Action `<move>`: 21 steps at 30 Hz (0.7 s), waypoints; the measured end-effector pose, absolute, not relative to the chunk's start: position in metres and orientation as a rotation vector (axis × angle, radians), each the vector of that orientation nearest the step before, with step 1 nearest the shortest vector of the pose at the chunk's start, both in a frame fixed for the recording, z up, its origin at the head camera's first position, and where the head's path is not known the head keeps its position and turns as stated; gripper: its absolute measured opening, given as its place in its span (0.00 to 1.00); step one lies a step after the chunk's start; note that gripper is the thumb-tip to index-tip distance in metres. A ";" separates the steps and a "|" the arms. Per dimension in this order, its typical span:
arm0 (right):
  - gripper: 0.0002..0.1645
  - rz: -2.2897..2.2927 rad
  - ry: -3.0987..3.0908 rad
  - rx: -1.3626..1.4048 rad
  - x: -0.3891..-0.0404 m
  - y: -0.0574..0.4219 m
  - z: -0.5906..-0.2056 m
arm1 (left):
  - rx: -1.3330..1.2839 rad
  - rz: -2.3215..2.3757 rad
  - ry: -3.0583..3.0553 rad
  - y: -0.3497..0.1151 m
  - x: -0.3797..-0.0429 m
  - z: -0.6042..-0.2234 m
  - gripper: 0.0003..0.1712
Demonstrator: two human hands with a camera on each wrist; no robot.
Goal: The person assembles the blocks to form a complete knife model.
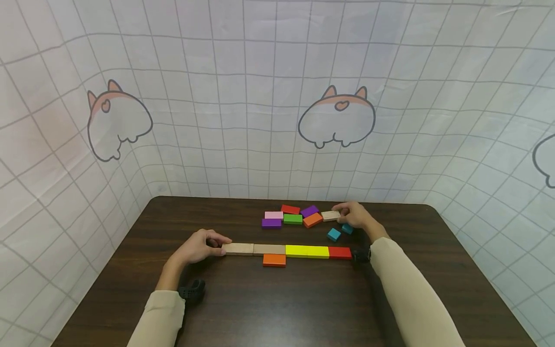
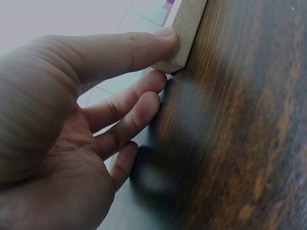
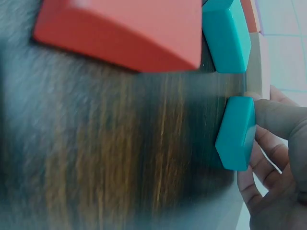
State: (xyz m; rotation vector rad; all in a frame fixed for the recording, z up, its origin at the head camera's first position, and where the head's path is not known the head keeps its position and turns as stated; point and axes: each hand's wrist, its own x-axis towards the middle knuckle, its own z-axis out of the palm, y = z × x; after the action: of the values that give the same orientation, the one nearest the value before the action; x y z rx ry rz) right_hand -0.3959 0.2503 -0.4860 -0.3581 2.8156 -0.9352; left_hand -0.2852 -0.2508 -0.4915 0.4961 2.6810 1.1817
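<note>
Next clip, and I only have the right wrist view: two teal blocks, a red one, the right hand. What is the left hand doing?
Observer: The left hand pinches the outer end of a wooden block, the leftmost in a row.
Operator: The red block is cut off at the top of my picture. What is next to it?
Observer: A yellow block, directly on its left in the row.
Operator: Is anything on the near side of that row?
Observer: Yes, an orange block, in front of the second wooden block from the left.
</note>
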 end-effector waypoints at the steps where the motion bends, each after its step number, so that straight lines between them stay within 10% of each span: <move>1: 0.23 -0.937 2.816 -0.358 -0.395 0.251 -0.485 | 0.496 1.182 2.681 -0.251 -0.285 -0.492 0.16; 21: 0.22 -0.918 2.909 -0.607 -0.343 0.258 -0.456 | 0.526 1.203 2.672 -0.250 -0.285 -0.492 0.16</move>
State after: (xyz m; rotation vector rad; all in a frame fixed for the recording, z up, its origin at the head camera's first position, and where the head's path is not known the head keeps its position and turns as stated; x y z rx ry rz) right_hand -0.3430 0.2581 -0.4559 -0.6069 2.9086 -0.9177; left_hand -0.2849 -0.2498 -0.4917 0.5260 2.6719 1.2026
